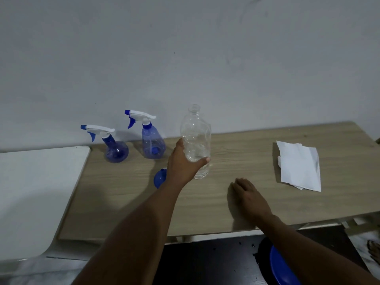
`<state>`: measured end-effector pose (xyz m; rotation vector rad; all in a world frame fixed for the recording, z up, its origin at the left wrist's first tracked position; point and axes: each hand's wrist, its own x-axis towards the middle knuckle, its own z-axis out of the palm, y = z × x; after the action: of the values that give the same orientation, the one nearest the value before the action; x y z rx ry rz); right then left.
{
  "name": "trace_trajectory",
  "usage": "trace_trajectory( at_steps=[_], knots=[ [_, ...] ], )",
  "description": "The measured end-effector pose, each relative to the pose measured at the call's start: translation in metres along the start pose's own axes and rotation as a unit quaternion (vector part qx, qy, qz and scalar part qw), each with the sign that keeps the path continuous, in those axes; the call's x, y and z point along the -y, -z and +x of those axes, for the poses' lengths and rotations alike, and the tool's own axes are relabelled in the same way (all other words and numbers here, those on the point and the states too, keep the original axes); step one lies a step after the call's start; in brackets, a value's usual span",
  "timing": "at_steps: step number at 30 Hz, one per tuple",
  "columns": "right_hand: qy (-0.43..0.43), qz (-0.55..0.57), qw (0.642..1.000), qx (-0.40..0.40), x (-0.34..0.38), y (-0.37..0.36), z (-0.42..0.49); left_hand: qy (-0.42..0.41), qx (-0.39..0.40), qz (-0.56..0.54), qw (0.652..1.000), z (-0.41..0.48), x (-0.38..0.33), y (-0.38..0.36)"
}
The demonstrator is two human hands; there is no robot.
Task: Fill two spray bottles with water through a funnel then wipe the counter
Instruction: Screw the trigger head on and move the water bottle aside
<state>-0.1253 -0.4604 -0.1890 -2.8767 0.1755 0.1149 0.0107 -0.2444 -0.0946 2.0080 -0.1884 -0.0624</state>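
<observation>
1. My left hand [183, 161] is wrapped around the lower half of the clear water bottle [195, 140], thumb across the front, fingers behind. The bottle stands upright on the counter [236, 202], uncapped, with only a little water visible low down; I judge most of the pouring is done, though I cannot tell for sure.
2. I grip it low, I think, because that steadies a light, nearly empty bottle as it stands.
3. My right hand [249, 196] lies flat and loosely spread on the counter, holding nothing, below and to the right of the bottle. It looks like a bracing rest, free for the next job.
4. Just beyond my left hand, up and to the left, stand the two spray bottles: the nearer cone-shaped spray bottle [153, 144] and, further left, the round spray bottle [116, 151]. Both have trigger heads on and sit against the wall, out of the working lane.
5. The blue funnel [160, 177] lies on the counter right beside my left wrist, partly hidden by it; that arm could knock it.
6. Well to the right of my right hand lies the folded white paper towel [300, 165], with nothing in between, so the wipe is an easy reach.
7. A white board [41, 182] lies far left, clear of everything.
</observation>
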Motion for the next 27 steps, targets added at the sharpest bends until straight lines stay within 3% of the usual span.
trace_trajectory(
  at_steps=[3,5,7,10,13,16,18,20,23,27],
  knots=[
    [0.007,-0.019,1.0,-0.002,0.003,0.007,0.01,0.018,-0.019,-0.005,1.0,0.002,0.003,0.004],
    [0.036,-0.03,0.999,-0.001,-0.057,0.026,0.009,0.017,-0.053,0.021,0.998,-0.012,-0.032,-0.047],
    [0.041,-0.021,0.999,0.027,-0.056,0.034,0.021,0.025,-0.057,0.032,0.998,-0.012,-0.033,-0.044],
    [0.013,0.113,0.992,-0.045,-0.044,0.055,0.03,0.028,-0.039,0.047,0.998,-0.013,-0.026,-0.046],
    [-0.04,0.274,0.95,-0.147,-0.019,0.105,0.057,0.034,-0.016,0.055,0.998,-0.017,-0.023,-0.05],
    [-0.005,0.409,0.897,-0.168,0.018,0.178,0.074,0.032,-0.013,0.064,0.997,-0.021,-0.024,-0.056],
    [0.053,0.44,0.883,-0.157,0.037,0.223,0.075,0.03,-0.01,0.068,0.997,-0.024,-0.027,-0.061],
    [0.126,0.379,0.905,-0.143,0.052,0.249,0.072,0.033,-0.007,0.067,0.997,-0.026,-0.029,-0.063],
    [0.235,0.205,0.939,-0.144,0.065,0.258,0.068,0.038,0.009,0.072,0.997,-0.027,-0.032,-0.063],
    [0.281,0.074,0.95,-0.115,0.07,0.254,0.07,0.037,0.013,0.093,0.995,-0.026,-0.035,-0.062]
  ],
)
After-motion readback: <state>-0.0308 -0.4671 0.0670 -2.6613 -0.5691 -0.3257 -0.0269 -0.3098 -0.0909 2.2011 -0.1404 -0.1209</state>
